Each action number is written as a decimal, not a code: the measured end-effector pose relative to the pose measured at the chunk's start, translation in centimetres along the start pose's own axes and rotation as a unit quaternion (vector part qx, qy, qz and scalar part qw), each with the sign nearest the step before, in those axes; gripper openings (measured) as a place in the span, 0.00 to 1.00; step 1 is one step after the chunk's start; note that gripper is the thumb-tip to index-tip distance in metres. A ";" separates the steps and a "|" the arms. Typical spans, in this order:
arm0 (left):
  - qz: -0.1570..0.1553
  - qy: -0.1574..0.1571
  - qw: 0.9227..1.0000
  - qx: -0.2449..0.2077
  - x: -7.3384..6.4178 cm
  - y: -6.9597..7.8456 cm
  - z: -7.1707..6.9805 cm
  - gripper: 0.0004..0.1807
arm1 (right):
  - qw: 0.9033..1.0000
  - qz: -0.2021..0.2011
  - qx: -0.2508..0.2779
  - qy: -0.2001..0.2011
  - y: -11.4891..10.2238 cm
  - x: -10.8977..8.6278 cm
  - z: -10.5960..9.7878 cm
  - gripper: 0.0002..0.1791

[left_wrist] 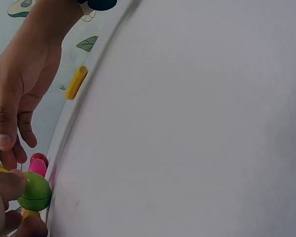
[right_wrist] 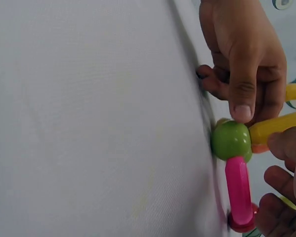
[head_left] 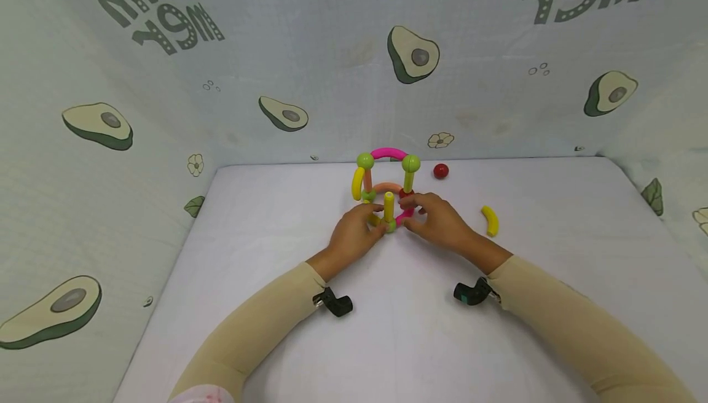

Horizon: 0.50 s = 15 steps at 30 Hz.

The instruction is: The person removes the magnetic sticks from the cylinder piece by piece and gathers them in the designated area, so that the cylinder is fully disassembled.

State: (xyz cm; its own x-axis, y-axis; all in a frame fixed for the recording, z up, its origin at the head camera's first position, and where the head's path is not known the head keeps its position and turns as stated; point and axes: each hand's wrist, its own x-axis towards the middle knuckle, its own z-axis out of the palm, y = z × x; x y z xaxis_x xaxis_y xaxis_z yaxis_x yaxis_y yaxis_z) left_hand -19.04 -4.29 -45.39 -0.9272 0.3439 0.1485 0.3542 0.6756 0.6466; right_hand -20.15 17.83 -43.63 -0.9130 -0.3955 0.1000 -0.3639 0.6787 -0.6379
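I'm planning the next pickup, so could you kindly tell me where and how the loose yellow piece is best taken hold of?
I'd take the loose yellow piece at its middle, from above, closing across its long sides. It lies slender and gently curved on the table, touching nothing else, so both sides look reachable; the right grip is nearer.
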 end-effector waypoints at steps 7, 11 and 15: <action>-0.005 -0.023 1.000 0.011 0.4 -0.7 0.6 0.22 | 1.000 -0.025 0.001 -0.006 -0.9 0.7 0.9 0.22; -0.002 -0.026 1.000 0.008 0.5 -0.9 0.8 0.22 | 1.000 -0.027 -0.003 -0.009 -1.1 1.0 1.3 0.20; 0.000 -0.028 1.000 0.010 0.6 -1.0 0.9 0.22 | 1.000 -0.019 -0.006 -0.006 -1.3 1.2 1.5 0.18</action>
State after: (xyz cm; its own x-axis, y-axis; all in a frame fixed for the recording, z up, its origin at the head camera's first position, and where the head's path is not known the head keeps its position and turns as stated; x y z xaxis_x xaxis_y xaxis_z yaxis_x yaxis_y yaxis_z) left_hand -19.84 -4.15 -46.60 -0.9193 0.3793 0.1052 0.3564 0.6885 0.6316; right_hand -20.51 15.56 -43.79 -0.8961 -0.4286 0.1150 -0.4007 0.6702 -0.6247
